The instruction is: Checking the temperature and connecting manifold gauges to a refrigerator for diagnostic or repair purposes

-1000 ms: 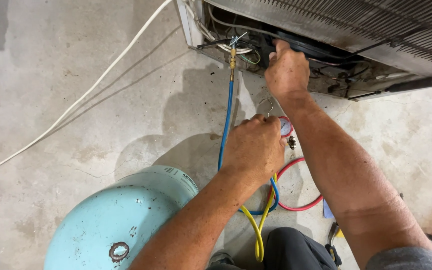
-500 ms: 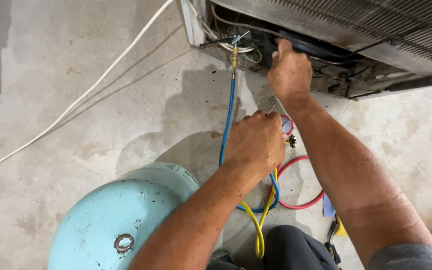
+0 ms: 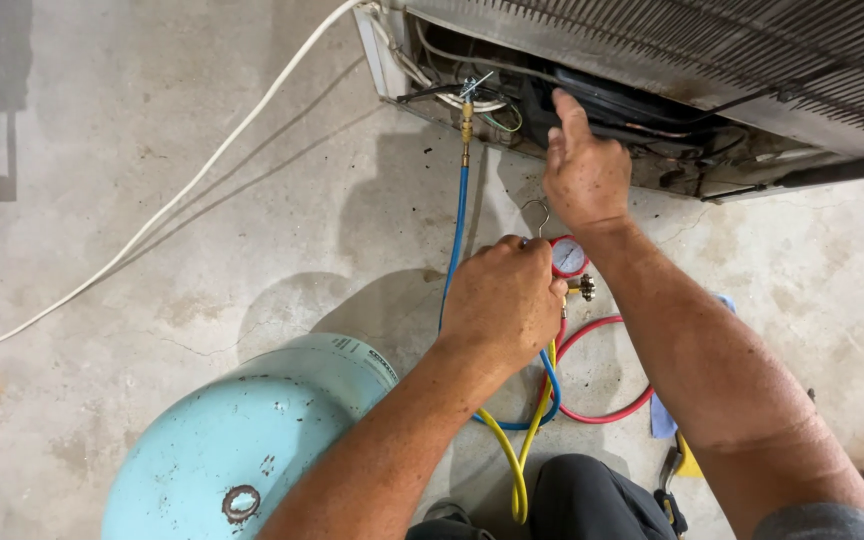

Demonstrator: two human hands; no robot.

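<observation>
A pale blue cylinder (image 3: 242, 450) with a rust-ringed spot lies at seven o'clock. A blue hose (image 3: 459, 230), a yellow hose (image 3: 507, 470) and a red hose (image 3: 602, 410) spread across the mottled grey concrete floor (image 3: 202, 130). The gauge (image 3: 568, 256) is red-rimmed with a white face. A white cable (image 3: 202, 180) runs toward eleven o'clock.

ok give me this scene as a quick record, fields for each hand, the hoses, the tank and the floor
left hand: closed over the gauge set, covering most of it
right hand: fingers up against the black part in the open base of the appliance
blue hose: runs from under the left hand up to a brass fitting at the appliance
red hose: loops on the floor under the right forearm
yellow hose: trails toward the person
tank: pale blue, lower left
floor: bare concrete, white cable across it
</observation>
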